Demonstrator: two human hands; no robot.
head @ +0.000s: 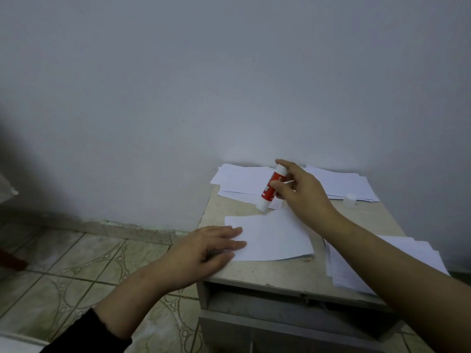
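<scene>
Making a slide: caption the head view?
Left hand presses a white sheet on the table; right hand grips a glue stick near its far edge.

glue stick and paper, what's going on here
A person is gluing paper at a small table. The right hand holds a red and white glue stick tilted, its lower end near the far edge of a white sheet, which the left hand presses flat. The cap sits off to the right.

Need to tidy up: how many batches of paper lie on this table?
4: a back left stack, a back right stack, a front right stack, and a middle sheet under the left hand. The arm may hide more.
</scene>
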